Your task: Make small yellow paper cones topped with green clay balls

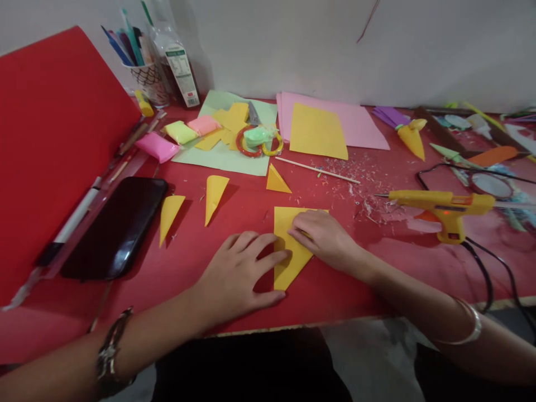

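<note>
A yellow paper piece (pixel 288 262), folded to a point, lies on the red table (pixel 176 262) near the front edge. My left hand (pixel 240 273) lies flat with fingers spread, its fingertips on the paper's left edge. My right hand (pixel 322 237) presses down on the paper's upper right part, fingers stretched and together. Neither hand grips anything. Two yellow paper cones (pixel 215 195) (pixel 170 215) lie to the left, and a small yellow triangle (pixel 277 181) sits behind the paper.
A yellow glue gun (pixel 444 206) with a black cord stands at the right. A black phone (pixel 117 226) lies left, beside a red sheet (pixel 54 145). Farther back are scissors (pixel 255 137), clay packets (pixel 157 146), pink and yellow sheets (pixel 318 131), a thin stick (pixel 316 170) and a pen cup (pixel 148 81).
</note>
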A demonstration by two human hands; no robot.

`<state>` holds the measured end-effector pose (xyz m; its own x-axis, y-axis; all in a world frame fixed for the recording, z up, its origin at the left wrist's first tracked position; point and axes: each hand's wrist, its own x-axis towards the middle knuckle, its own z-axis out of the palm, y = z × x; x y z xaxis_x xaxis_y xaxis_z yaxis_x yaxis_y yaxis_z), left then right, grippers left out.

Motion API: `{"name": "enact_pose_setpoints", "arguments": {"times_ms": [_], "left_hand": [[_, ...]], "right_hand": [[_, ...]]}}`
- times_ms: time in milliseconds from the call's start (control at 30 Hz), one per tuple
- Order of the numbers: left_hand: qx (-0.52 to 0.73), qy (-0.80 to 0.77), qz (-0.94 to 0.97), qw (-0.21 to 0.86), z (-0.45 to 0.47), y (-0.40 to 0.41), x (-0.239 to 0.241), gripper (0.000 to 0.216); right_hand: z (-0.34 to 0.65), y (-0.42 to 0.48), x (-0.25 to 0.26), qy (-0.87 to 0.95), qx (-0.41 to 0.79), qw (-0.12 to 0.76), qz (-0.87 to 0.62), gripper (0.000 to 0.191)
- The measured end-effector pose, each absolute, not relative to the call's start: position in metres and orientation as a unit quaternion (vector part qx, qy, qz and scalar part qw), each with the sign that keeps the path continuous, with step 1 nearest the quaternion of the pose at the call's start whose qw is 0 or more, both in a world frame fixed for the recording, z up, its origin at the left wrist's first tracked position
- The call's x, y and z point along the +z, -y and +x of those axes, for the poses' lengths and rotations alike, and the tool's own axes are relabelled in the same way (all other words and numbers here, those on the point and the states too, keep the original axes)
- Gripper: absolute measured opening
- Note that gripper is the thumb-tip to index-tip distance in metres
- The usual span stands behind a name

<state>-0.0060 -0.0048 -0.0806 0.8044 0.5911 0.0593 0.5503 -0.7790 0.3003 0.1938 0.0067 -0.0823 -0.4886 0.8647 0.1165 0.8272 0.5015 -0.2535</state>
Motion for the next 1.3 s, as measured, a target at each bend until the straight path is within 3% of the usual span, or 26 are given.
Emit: {"name": "enact_pose_setpoints", "arguments": {"times_ms": [933, 1167, 1300], "left_hand": [[0.044, -0.288, 0.948, 0.128, -0.012, 0.009, -0.084, 0.051], [0.03, -0.301, 0.94, 0.161, -0.012, 0.008, -0.081, 0.054], [0.036, -0.305, 0.937, 0.167, -0.012, 0.009, -0.081, 0.053]], "right_hand": [[0.193, -0.006, -0.083, 0.852, 0.073, 0.1, -0.509, 0.022], [0.195, 0.027, -0.064, 0.891, -0.115, 0.143, -0.416, 0.02], [0.197, 0.06, -0.065, 0.938, -0.011, 0.094, -0.334, 0.023]]}}
